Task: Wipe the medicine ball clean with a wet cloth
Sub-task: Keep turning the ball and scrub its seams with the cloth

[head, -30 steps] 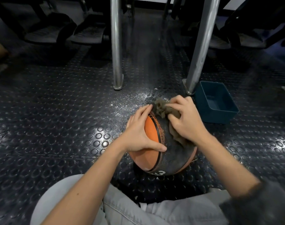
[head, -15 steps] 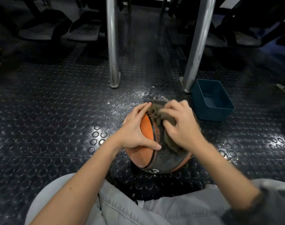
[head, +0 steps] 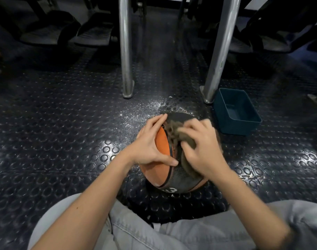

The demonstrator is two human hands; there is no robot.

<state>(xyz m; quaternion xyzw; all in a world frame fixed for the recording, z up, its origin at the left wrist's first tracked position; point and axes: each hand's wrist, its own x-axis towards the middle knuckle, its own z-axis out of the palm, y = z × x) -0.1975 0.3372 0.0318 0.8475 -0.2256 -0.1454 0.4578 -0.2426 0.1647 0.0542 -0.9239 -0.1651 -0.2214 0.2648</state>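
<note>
- We're partway through the wipe. The medicine ball [head: 160, 156] sits on the studded rubber floor [head: 64, 141], right in front of us.
- Our left hand [head: 150, 145] lies on the orange panel with the fingers stretched out fairly straight and the thumb laid across. It's pressing to steady the ball, not wrapped round anything.
- Our right hand [head: 202, 150] has the brownish cloth [head: 174, 134] bunched under curled fingers, on the dark panel near the top. The hand is blurry, so we can't say more about the grip.
- Done so far, going by looks: the orange panel seems fairly clean.
- Left to do: the dark panel looks grey and scuffed, with rusty grime where the panels meet. The underside and far side are hidden, so we can't tell about those. We'd guess halfway at best.
- The blue tub [head: 235, 128] sits near the ball on the right, handy for re-wetting. We can't tell if there's water in it.
</note>
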